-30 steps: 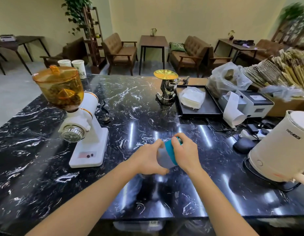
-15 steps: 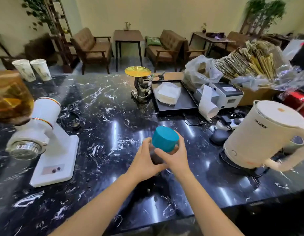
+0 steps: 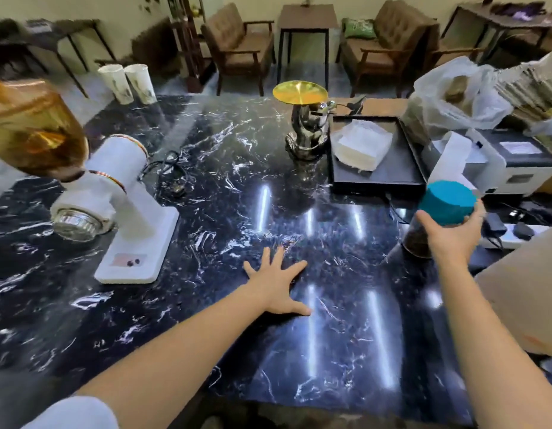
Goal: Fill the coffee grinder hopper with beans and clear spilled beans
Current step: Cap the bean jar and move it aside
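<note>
My right hand grips the teal-lidded bean jar at right, tilted. My left hand lies flat, fingers spread, on the counter. Grinder far left; two beans on its base.

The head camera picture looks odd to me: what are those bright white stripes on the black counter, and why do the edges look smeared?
In the head view, the stripes are ceiling-light glare on the glossy marble counter. Also in the head view, the wide lens bends and smears the edges: the amber hopper at left and the blue-lidded jar in the right hand look blurred, while the left hand is sharper.
</note>
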Tool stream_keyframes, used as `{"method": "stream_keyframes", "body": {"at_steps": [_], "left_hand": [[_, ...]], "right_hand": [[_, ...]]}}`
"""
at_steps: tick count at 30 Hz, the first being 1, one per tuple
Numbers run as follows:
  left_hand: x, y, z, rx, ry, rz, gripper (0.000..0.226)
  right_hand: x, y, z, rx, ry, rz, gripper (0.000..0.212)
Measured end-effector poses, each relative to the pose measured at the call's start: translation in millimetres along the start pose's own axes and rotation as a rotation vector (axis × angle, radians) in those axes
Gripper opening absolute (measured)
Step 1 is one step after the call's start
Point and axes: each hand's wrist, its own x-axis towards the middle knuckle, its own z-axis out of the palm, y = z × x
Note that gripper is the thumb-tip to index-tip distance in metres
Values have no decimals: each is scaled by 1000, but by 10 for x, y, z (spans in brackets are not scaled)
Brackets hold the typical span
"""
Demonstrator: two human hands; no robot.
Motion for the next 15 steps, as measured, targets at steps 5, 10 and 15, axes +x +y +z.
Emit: {"method": "stream_keyframes", "body": {"at_steps": [5, 10, 15], "left_hand": [[-70, 41, 5, -8, 8, 12, 105], [-475, -7, 174, -3, 142, 129, 72], [-1257, -574, 422, -155, 381, 573, 21]], "right_hand": [[227, 290, 39, -10, -58, 119, 90], [-649, 109, 279, 30, 54, 46, 35], [-2106, -136, 793, -79, -290, -103, 29]]}}
